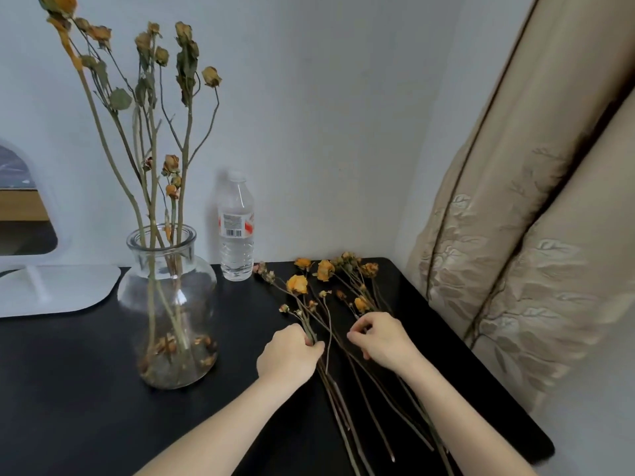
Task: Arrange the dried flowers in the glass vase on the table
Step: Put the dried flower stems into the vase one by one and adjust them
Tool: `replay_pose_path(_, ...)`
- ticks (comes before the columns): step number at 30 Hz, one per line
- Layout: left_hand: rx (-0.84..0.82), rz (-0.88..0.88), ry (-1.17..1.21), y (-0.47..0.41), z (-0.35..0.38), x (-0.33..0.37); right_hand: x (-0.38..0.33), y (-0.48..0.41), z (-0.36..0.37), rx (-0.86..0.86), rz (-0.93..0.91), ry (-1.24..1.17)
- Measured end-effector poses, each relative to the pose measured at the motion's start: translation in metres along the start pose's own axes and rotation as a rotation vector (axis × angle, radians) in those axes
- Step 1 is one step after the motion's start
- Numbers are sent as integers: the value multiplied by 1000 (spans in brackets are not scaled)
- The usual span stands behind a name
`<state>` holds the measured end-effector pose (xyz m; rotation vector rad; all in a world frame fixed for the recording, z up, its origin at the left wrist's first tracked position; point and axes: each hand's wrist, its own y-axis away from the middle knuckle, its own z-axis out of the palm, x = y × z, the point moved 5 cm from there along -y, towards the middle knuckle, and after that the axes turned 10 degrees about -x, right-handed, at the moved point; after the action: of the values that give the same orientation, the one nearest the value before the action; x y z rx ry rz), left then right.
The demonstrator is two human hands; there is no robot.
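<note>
A round glass vase (168, 304) stands on the black table (86, 389) at the left and holds several tall dried rose stems (151, 139). Loose dried flowers with orange-yellow heads (324, 269) lie spread on the table's right half, their stems running toward me. My left hand (290, 355) is closed around a few of these stems near their upper part. My right hand (381, 338) rests on the neighbouring stems with fingers curled and thumb pinched in; whether it grips a stem is unclear.
A clear plastic water bottle (236, 231) stands by the wall just right of the vase. A white rounded stand with a mirror-like panel (44, 286) sits at the far left. A beige patterned curtain (515, 235) hangs along the table's right edge.
</note>
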<state>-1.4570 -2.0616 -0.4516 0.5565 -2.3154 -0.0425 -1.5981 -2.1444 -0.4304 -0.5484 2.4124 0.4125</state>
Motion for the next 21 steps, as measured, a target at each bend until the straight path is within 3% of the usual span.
replay_pose_path(8, 25, -89, -20, -20, 4, -3, -16, -22, 22, -73, 86, 148)
replay_pose_path(21, 91, -27, -256, -29, -2, 8, -13, -40, 23, -11, 152, 184)
